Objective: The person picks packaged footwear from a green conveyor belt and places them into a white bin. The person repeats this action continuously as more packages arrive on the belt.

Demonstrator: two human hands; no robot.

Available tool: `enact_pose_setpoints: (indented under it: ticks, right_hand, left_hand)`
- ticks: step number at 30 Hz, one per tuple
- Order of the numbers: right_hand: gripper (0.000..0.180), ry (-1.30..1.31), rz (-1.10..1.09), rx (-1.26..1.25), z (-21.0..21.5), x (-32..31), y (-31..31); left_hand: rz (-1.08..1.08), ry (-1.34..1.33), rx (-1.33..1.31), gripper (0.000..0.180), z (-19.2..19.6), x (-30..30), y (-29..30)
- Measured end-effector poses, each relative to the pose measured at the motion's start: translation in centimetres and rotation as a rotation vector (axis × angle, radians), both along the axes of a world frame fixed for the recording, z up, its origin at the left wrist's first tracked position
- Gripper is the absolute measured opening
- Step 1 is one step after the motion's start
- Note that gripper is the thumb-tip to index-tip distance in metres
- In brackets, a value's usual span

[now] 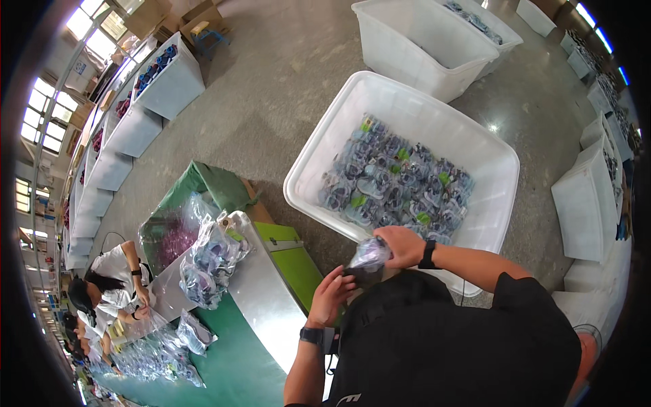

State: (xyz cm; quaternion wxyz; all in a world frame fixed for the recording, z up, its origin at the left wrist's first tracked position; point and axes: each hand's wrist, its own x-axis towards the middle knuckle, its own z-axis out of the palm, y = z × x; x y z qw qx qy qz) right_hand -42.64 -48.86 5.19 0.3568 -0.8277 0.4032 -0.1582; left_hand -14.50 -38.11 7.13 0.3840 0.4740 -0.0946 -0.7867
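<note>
In front of my body, a clear plastic bag with greyish-purple shoes (370,254) is held over the near edge of the large white bin (308,146). My right hand (403,247) grips the bag's right side, fingers wrapped round it. My left hand (329,296) pinches its lower left end, beside a dark patch. Inside the bin lies a layer of similar clear bags (393,178), some showing bright green pieces. To my left, a heap of bagged shoes (211,264) rests on the metal end of the table, and a single bag (195,333) lies on its green top.
A green-draped container (203,182) stands beyond the table's end. More white bins stand ahead (420,51) and along the right (586,197). Filled bins (166,85) line the left side. A person in white (119,278) handles bags at the table (247,359).
</note>
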Motion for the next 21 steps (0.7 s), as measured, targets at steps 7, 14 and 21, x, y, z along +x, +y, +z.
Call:
enact_pose_setpoints:
  ticks: [7, 14, 21]
  right_hand:
    - [0.058, 0.333, -0.116, -0.038, -5.4, -8.5, -4.0]
    - [0.060, 0.406, -0.223, -0.179, -5.3, -12.7, -15.0]
    - [0.066, 0.662, -0.464, -0.051, -5.7, -14.1, -18.5]
  left_hand:
    - [0.201, -0.599, 0.050, 0.038, -5.9, 5.4, 7.6]
    - [0.287, -0.672, 0.260, 0.041, -7.1, 7.5, 15.8]
    - [0.291, -0.647, 0.257, 0.048, -7.0, 5.7, 18.9]
